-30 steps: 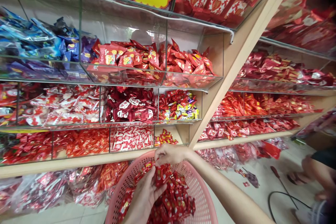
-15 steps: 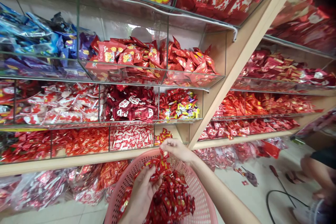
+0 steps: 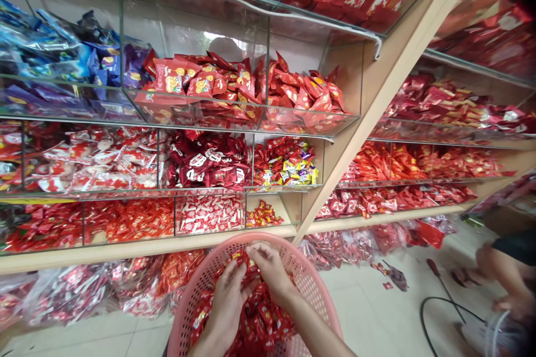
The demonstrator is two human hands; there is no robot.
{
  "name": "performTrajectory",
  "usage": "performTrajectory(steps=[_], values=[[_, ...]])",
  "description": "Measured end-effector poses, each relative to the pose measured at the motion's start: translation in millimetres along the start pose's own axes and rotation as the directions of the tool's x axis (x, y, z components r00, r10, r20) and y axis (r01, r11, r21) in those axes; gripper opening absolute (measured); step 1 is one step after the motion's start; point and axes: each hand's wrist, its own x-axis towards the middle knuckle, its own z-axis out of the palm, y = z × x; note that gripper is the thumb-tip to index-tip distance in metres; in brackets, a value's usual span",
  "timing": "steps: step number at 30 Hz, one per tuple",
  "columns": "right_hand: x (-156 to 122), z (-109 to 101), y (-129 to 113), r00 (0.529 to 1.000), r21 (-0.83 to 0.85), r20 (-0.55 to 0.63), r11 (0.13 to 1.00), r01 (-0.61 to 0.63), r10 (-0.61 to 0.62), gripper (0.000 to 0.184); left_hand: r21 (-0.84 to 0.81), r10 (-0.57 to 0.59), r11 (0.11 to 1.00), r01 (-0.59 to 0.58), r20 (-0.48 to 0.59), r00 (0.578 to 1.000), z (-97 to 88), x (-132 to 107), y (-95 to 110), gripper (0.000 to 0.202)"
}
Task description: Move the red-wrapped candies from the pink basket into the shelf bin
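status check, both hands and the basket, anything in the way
Left hand and right hand close together over pink basket, grips unclear. Red packets piled inside, partly hidden by hands and forearms. No other obstruction seen above them.

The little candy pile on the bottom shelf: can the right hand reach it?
Probably yes: the right hand is over the pink basket, and the little candy pile lies just beyond. Whether clear glass fronts it, I can't tell.

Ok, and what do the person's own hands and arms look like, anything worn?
The bare, ungloved left hand and bare, ungloved right hand show no ring that can be made out. The slender, sleeveless right forearm has no watch or bracelet in view; little of the left forearm shows.
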Motion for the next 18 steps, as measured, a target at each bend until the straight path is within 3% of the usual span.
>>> performTrajectory(steps=[2,7,12,18], values=[[-2,2,8,1.0,0.018,0.006,1.0,0.008,-0.008,0.033,0.009,-0.002,1.0,0.001,0.036,0.999,-1.4,-1,0,0.015],[-9,4,14,1.0,-0.006,-0.016,1.0,0.009,-0.009,0.033,0.045,-0.027,0.999,0.013,0.315,0.949,-7.2,0,-3,0.021],[-20,-1,15,0.986,0.144,0.102,0.979,-0.145,0.131,0.039,0.073,-0.045,0.997,0.03,0.215,0.975,-14.4,11,-10,0.023],[-33,-13,32,0.965,0.144,0.066,0.954,-0.263,0.256,0.049,0.288,-0.022,0.957,-0.015,0.125,0.992,-26.9,19,-26,0.034]])
